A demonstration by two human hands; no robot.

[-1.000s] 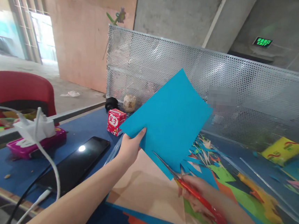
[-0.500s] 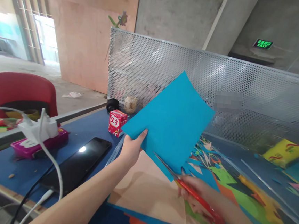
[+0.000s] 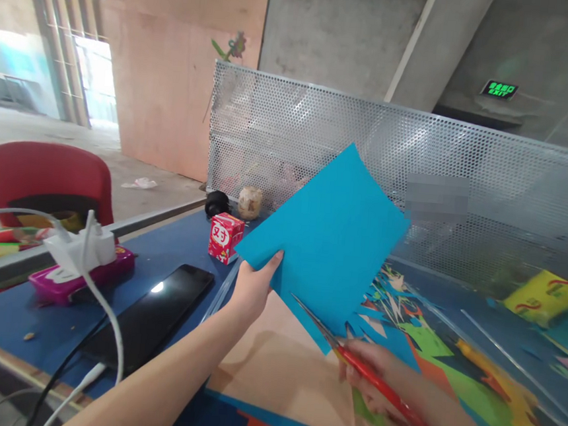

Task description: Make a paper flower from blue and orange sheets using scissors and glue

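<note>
My left hand point(image 3: 252, 288) grips the lower left corner of a blue paper sheet point(image 3: 331, 237), holding it tilted up above the table. My right hand point(image 3: 379, 377) is closed round the red handles of a pair of scissors point(image 3: 360, 369). The metal blades point up and left and reach into the sheet's lower edge. Under the sheet lie a tan paper sheet point(image 3: 275, 365) and a heap of coloured paper scraps point(image 3: 417, 331).
On the blue table point(image 3: 172, 243): a black phone point(image 3: 150, 314), a white charger with cables point(image 3: 79, 248) on a pink case point(image 3: 82, 275), a red carton point(image 3: 225, 236), a round jar point(image 3: 250, 202). A perforated metal screen point(image 3: 416, 178) stands behind. A red chair point(image 3: 43, 179) stands left. A yellow packet point(image 3: 545, 295) lies far right.
The view has drifted slightly. Both hands, sheet and scissors keep nearly the same pose, with the blades still in the sheet's lower edge.
</note>
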